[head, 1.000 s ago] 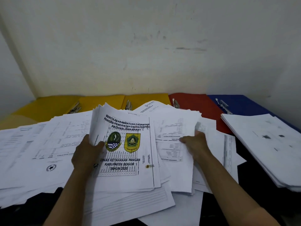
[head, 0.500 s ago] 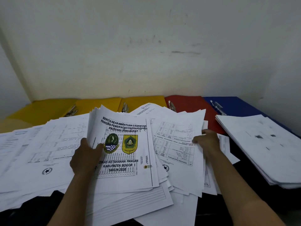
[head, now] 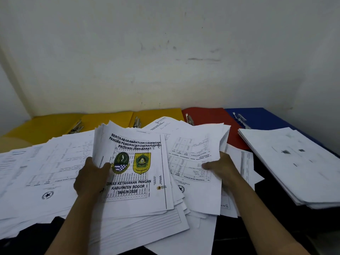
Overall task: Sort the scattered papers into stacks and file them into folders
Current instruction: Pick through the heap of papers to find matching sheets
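You are gripping a bundle (head: pixel 132 173) with a crest cover page in mid-frame: your left hand (head: pixel 90 179) is pinching its left edge, thumb lying on the cover. Your right hand (head: pixel 222 168) is clamping the right edge of a second sheaf (head: pixel 193 162) just right of it, thumb on top, fingers hidden beneath. Both sheaves are sitting in the loose pile (head: pixel 46 172) that is spreading across the lower left and centre of the frame.

The bundle's far corners are fanning apart, so if you are lifting by one edge only, inner sheets are likely to be slipping out and dropping back into the pile. The two sheaves are overlapping at the middle; pulling one is likely to be dragging pages of the other along and mixing the sets.

The tidy stack (head: pixel 294 162) at right is overhanging the dark table edge, so a nudge from your right forearm could be tipping it off. The folders (head: pixel 211 115) along the wall at upper centre are partly buried, clips (head: pixel 189 119) snagging paper.
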